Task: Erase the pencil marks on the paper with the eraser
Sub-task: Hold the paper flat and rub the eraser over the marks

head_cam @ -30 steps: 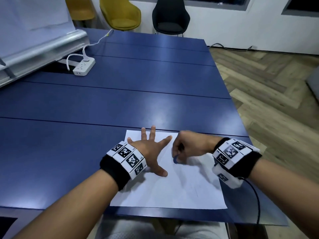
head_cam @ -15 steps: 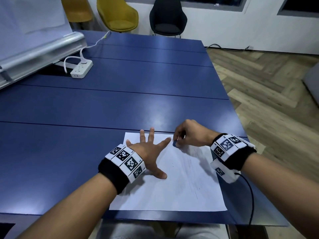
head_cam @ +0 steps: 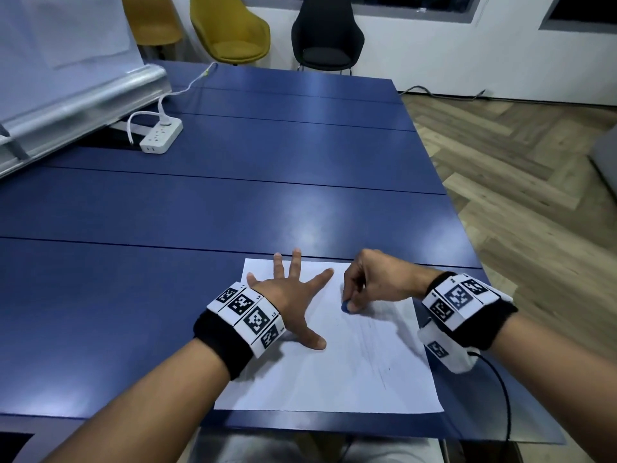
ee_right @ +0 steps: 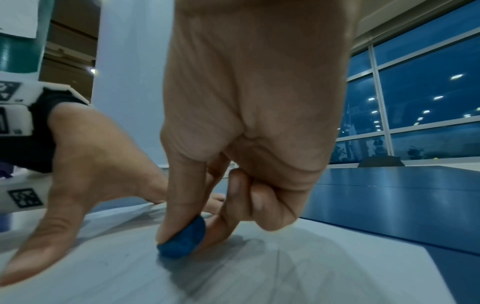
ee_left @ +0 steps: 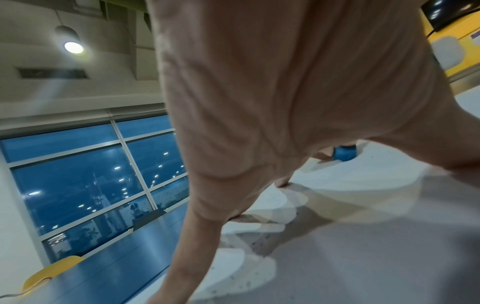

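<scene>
A white sheet of paper lies at the near edge of the blue table. Faint pencil marks run down its right half. My left hand lies flat on the sheet's upper left part with fingers spread, holding it down. My right hand pinches a small blue eraser between thumb and fingers and presses it onto the paper near the top of the marks. The right wrist view shows the eraser under the thumb tip, touching the paper. From the left wrist, the eraser shows beyond my palm.
A white power strip with its cable sits far left on the table, beside a tilted whiteboard frame. Two yellow chairs and a black chair stand beyond the far edge. Wooden floor lies to the right.
My right hand has rubbed the eraser up to the sheet's top edge and back down toward me. The left hand stays pressed flat on the paper.
</scene>
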A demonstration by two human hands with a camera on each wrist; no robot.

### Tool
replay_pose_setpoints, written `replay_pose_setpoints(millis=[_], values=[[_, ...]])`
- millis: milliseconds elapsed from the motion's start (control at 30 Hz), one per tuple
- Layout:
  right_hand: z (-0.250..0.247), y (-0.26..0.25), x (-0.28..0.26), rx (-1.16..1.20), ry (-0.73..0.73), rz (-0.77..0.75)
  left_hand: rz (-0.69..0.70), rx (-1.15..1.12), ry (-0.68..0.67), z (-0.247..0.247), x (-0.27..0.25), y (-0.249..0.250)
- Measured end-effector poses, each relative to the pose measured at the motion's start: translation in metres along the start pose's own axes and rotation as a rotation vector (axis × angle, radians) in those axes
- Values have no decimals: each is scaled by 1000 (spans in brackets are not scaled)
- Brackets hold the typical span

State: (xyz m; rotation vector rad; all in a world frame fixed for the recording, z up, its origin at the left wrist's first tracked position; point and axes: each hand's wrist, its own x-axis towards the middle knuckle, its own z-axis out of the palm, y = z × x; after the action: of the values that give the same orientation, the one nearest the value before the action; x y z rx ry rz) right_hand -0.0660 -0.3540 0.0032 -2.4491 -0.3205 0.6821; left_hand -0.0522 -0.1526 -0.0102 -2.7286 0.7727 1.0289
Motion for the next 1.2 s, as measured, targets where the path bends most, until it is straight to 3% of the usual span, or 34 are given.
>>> replay_pose_setpoints(millis=[167,333,500,567,667,733,833,900,1000,1133,1200], values=[[-9,4,8,56,175,38,1,9,2,0,0,0],[9,-5,-8,69,-45,14,-2,11,-2,0,-1,0],[-6,4,3,38,167,57,-4,-1,0,-1,0,0],[0,2,-2,58,116,42,-4,2,4,0,0,0],[10,-7,-11,26,-80,22,-3,10,9,1,1,0],[4,-5,-6,-13,-41,27,-5,18,5,1,1,-1],[-2,2,-3,18,148,64,-4,22,1,1,2,0],[6,0,-11,41,107,55,-5,22,4,1,1,0],[17,-10,-24,21,-104,33,-5,17,8,1,1,0],[10,-4,-18,46,69,47,-5,26,4,0,1,0],[16,-8,-24,69,53,39,-6,29,0,0,2,1]])
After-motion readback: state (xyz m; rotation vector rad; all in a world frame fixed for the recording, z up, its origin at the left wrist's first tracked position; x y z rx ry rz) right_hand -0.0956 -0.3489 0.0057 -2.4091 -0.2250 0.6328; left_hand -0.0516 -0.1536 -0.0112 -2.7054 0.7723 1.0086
